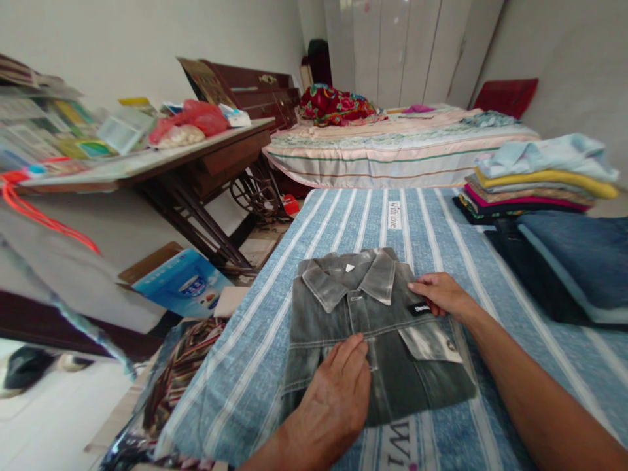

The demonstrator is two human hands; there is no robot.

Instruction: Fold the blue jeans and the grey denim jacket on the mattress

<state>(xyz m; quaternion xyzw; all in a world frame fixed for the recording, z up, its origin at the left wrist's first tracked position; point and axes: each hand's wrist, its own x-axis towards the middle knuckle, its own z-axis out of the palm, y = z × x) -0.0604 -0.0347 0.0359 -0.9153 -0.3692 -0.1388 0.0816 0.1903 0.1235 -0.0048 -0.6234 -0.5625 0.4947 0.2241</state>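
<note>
A grey washed denim shirt (387,386) lies folded into a rectangle on the blue striped bedspread (255,366), its collar pointing away from me. White-faded patches mark its collar and pocket flap, and a small black label sits on the chest. My left hand (338,392) rests flat on the shirt's front near the button placket, fingers stretched out. At the shirt's right shoulder edge, my right hand (444,294) grips the cloth between thumb and fingers; some of its fingertips are hidden.
Folded clothes (534,190) are stacked at the right, beside folded jeans (583,255). A sewing-machine table (196,147) with a red plastic bag (196,118) stands left. Behind is another bed (392,154). Below left lie a blue package (184,281) and striped cloth (181,373).
</note>
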